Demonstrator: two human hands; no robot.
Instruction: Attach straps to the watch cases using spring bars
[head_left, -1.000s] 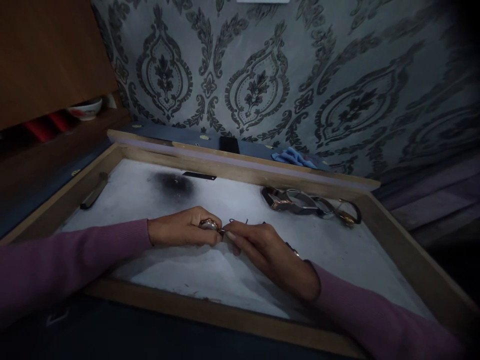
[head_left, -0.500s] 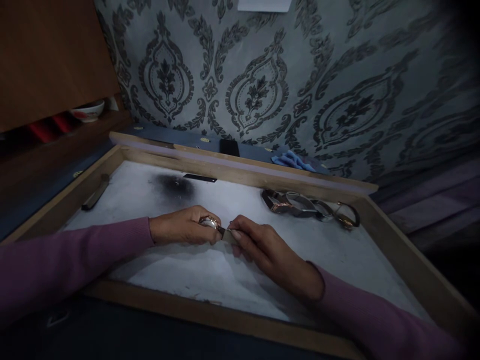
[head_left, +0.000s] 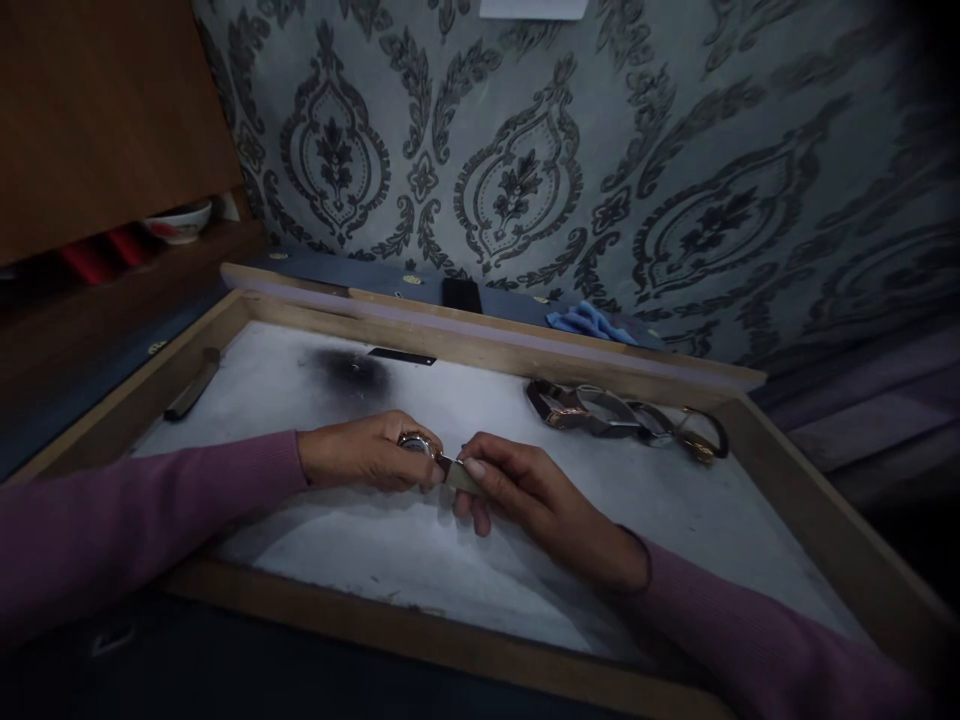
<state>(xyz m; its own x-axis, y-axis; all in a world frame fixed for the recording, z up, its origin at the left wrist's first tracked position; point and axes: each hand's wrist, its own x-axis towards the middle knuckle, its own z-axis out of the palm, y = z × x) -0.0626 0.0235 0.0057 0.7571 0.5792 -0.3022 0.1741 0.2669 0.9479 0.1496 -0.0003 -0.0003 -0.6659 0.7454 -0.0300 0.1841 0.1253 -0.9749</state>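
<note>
The left hand is gripping a watch, from which a strap-like strip is slanting lengthwise, rightward and nearward, into pinching fingers of the right hand.

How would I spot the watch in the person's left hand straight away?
Find the big wooden-sided tray below the patterned wall. Near its middle, the left hand grips a round watch with a shiny rim. The neighbouring watches lie along the tray's far right side; this one alone is held.
</note>
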